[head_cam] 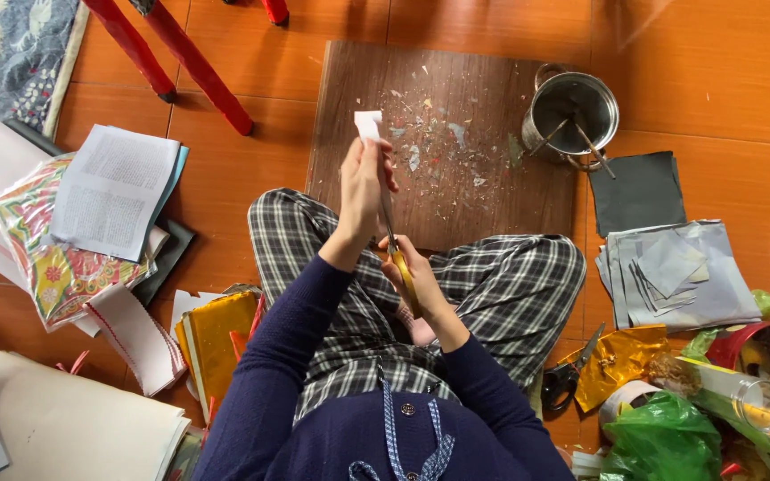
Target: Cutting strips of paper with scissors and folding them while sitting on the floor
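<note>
A home floor used for paper craft was shown: orange tiles point(688, 80), a rug point(6, 49), a scrap-strewn board point(456, 205) and paper stacks point(64, 419) were seen.

Two scissors point(400, 258) point(566, 372) (one yellow-handled), one metal pot point(572, 109), one wooden board point(456, 178)

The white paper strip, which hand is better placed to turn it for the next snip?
Left, probably. The left hand already pinches the white paper strip above the wooden board, while the right hand grips the yellow-handled scissors.
</note>
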